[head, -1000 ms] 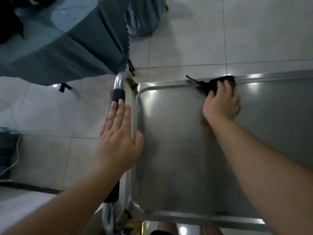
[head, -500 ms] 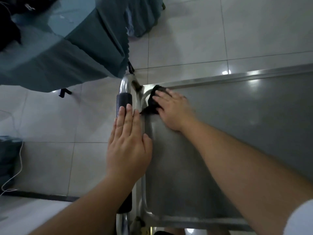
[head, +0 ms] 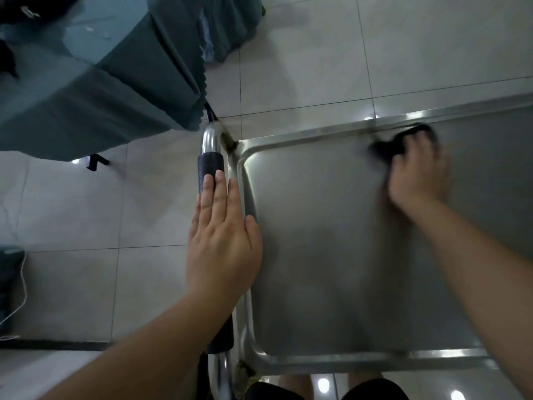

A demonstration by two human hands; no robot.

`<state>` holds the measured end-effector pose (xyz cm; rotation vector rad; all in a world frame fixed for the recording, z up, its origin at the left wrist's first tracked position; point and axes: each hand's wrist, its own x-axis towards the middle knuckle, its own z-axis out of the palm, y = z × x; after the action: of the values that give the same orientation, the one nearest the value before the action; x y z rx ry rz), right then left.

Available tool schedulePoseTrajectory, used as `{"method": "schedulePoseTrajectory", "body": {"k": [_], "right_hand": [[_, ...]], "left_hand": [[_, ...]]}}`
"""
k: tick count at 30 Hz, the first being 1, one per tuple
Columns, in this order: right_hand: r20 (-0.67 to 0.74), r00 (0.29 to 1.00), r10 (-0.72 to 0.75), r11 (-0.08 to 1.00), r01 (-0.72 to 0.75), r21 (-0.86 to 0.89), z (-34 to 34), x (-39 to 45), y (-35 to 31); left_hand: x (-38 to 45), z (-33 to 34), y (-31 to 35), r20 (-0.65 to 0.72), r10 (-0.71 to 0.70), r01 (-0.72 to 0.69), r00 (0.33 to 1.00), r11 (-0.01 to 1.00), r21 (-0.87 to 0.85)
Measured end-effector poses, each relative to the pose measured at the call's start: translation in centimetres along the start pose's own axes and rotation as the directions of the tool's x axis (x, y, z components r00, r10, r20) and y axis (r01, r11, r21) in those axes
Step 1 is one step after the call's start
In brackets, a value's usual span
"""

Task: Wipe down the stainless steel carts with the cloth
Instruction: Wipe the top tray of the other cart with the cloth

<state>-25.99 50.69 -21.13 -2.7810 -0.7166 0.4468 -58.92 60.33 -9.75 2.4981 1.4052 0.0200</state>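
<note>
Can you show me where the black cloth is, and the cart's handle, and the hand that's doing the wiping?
black cloth [head: 390, 148]: head view, its bunched left part.
cart handle [head: 210, 168]: head view, black grip's far end.
right hand [head: 418, 180]: head view, back of the hand.

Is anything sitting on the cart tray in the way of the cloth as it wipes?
Nothing visible. The right hand presses the black cloth near the tray's far rim, and the steel surface around it shows bare. The left hand rests flat on the handle, off the tray.

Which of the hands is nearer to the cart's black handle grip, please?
Left. The left hand rests flat on the black handle grip; the right hand presses the black cloth on the tray's far side.
</note>
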Motion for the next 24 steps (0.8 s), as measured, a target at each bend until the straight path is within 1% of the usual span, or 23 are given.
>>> {"method": "schedulePoseTrajectory", "body": {"k": [2,4,5,6,7,8,10,12,13,14,16,18,20,22,24], "right_hand": [[0.064,0.985,-0.161,0.986,0.164,-0.032,2.6,-4.4,-5.3],[0.158,0.934,-0.321,0.945,0.327,-0.012,5.0,-8.7,-11.2],[0.202,0.879,-0.431,0.899,0.438,0.013,6.2,-10.7,-14.0],[0.236,0.810,-0.537,0.838,0.544,0.039,7.2,-12.3,-16.5],[0.263,0.747,-0.611,0.784,0.617,0.070,7.9,-13.5,-18.4],[0.282,0.708,-0.647,0.755,0.647,0.108,8.3,-14.0,-19.5],[0.290,0.662,-0.691,0.717,0.680,0.154,8.3,-14.0,-19.7],[0.284,0.610,-0.740,0.659,0.741,0.125,7.7,-13.2,-17.5],[0.277,0.610,-0.742,0.654,0.749,0.104,7.2,-12.4,-15.9],[0.258,0.639,-0.725,0.676,0.732,0.087,6.5,-11.4,-13.9],[0.194,0.742,-0.642,0.761,0.648,0.039,4.7,-8.7,-9.4],[0.133,0.848,-0.514,0.854,0.520,-0.019,2.5,-5.5,-3.9],[0.056,0.925,-0.375,0.926,0.377,-0.030,0.0,-2.2,2.2],[-0.015,0.977,-0.210,0.978,0.210,-0.004,-2.3,-0.1,7.4],[-0.056,0.996,-0.067,0.998,0.068,0.015,-3.4,0.7,9.9]], "left_hand": [[0.0,0.0,0.0,-0.003,-0.005,0.005,1.000,1.000,0.000],[0.0,0.1,0.1,-0.008,-0.008,0.008,1.000,1.000,-0.002],[-0.1,0.1,0.1,-0.013,-0.010,0.010,1.000,1.000,-0.007],[-0.1,0.1,0.1,-0.019,-0.012,0.012,1.000,1.000,-0.008],[-0.2,0.1,0.1,-0.025,-0.011,0.011,1.000,1.000,-0.003],[-0.2,0.2,0.1,-0.030,-0.006,0.006,1.000,1.000,0.008],[-0.3,0.2,0.1,-0.028,0.000,0.001,1.000,1.000,0.020],[-0.3,0.1,0.1,-0.014,0.001,-0.001,1.000,1.000,0.005],[-0.3,0.1,0.1,-0.009,-0.003,0.003,1.000,1.000,-0.003],[-0.2,0.1,0.0,-0.004,-0.005,0.005,1.000,1.000,-0.008],[-0.2,0.0,0.0,0.002,-0.004,0.004,1.000,1.000,-0.011],[-0.3,-0.1,0.0,0.014,-0.003,0.003,1.000,1.000,-0.014],[-0.3,-0.3,0.1,0.021,-0.006,0.006,1.000,1.000,-0.018],[-0.3,-0.3,0.2,0.025,-0.006,0.006,1.000,1.000,-0.017],[-0.3,-0.3,0.2,0.028,-0.004,0.004,1.000,1.000,-0.015]]}}
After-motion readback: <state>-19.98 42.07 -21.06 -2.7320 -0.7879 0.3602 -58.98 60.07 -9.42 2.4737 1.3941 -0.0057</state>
